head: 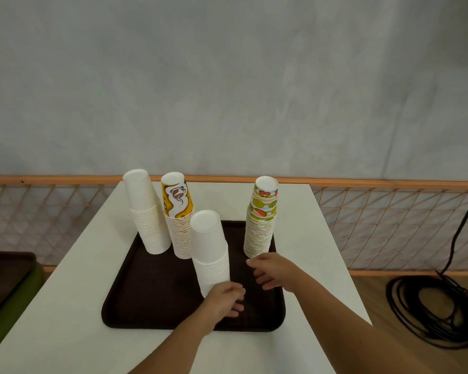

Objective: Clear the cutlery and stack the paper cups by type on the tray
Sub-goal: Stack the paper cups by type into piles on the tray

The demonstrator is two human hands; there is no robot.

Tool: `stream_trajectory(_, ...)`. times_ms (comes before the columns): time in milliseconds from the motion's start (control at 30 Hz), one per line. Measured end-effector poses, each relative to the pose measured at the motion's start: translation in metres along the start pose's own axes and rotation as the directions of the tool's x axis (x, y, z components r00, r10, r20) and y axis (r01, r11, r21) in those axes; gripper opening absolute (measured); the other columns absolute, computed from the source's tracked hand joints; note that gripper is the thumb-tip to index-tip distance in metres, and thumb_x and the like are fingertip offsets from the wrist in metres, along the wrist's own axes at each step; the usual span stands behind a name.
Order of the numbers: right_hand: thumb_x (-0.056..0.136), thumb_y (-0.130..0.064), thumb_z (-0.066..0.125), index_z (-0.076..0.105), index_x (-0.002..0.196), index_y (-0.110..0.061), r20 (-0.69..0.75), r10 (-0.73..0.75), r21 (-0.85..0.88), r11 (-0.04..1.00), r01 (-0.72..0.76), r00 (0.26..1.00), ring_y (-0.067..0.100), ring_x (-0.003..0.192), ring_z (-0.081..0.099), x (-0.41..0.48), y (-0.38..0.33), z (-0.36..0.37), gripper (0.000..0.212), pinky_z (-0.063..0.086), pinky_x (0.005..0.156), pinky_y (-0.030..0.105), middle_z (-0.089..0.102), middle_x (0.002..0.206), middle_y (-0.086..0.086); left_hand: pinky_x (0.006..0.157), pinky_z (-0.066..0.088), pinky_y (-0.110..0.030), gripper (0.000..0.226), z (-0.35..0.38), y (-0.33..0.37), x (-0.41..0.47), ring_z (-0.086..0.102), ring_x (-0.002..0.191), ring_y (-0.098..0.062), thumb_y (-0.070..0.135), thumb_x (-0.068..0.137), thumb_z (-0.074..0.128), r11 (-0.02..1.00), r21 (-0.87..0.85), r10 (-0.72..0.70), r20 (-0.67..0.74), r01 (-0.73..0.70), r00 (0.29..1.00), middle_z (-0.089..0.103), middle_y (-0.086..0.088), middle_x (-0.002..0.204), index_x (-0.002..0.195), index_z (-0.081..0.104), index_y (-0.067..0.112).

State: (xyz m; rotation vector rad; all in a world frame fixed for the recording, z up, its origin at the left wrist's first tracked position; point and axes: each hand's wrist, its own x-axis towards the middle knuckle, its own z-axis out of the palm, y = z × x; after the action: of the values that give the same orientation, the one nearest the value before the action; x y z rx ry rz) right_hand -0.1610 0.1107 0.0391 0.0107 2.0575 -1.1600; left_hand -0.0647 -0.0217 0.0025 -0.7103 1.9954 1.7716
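A dark brown tray (146,300) lies on a white table (65,306). Several upside-down cup stacks stand on it: a plain white stack (146,211) at the back left, a yellow patterned stack (179,220) beside it, a fruit-print stack (261,220) at the back right, and a nearer plain white stack (210,247) in the middle. My left hand (224,300) is at the base of the near white stack, fingers curled against it. My right hand (273,271) hovers over the tray just right of that stack, below the fruit-print stack, fingers loosely spread and holding nothing. No cutlery is in view.
A green and dark object (8,292) sits left of the table. Coiled black cable (438,309) lies on the wooden floor at right. An orange mesh fence (389,225) and a grey cloth backdrop stand behind the table.
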Motion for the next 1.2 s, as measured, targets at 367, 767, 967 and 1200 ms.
stream_trajectory(367,0.088,-0.059,0.046,0.026,0.145,-0.026,0.117,0.006,0.317,0.947,-0.044,0.993,0.036,0.132,0.041,-0.014,0.005,0.068,0.069,0.04,0.105,0.044,0.032,0.149,0.014,0.07,0.048,-0.024,0.043,-0.056,-0.024,-0.023,0.055,0.086,-0.016,0.008,0.091,0.052,0.998,-0.063,-0.025,-0.163,0.015,0.986,0.058,-0.006,0.099,0.133,0.042,0.014)
stream_trajectory(767,0.091,-0.059,0.037,0.031,0.143,-0.021,0.037,-0.02,0.458,0.889,0.001,0.999,0.032,0.134,0.039,0.008,-0.009,0.072,0.065,0.032,0.112,0.046,0.039,0.146,0.012,0.107,0.034,-0.035,0.047,-0.07,0.002,0.007,0.04,0.132,-0.021,0.023,0.098,0.043,0.999,0.009,0.041,-0.039,-0.041,0.998,0.043,-0.003,0.143,0.144,0.035,0.021)
stream_trajectory(967,0.092,-0.06,0.036,0.03,0.143,-0.021,-0.012,0.0,0.497,0.868,0.006,1.0,0.031,0.134,0.039,0.025,-0.024,0.069,0.065,0.033,0.111,0.045,0.039,0.147,0.01,0.111,0.028,-0.037,0.049,-0.077,0.014,0.028,0.033,0.138,-0.022,0.026,0.099,0.042,0.998,0.012,0.064,0.019,-0.065,0.998,0.038,-0.002,0.148,0.146,0.03,0.024)
stream_trajectory(1200,0.092,-0.058,0.037,0.028,0.144,-0.02,-0.055,0.024,0.533,0.846,0.008,0.998,0.031,0.134,0.039,0.042,-0.033,0.063,0.065,0.035,0.109,0.044,0.038,0.147,0.011,0.113,0.027,-0.041,0.052,-0.079,0.019,0.051,0.033,0.139,-0.022,0.028,0.098,0.044,0.999,-0.003,0.049,0.036,-0.049,0.998,0.035,-0.001,0.15,0.147,0.028,0.026)
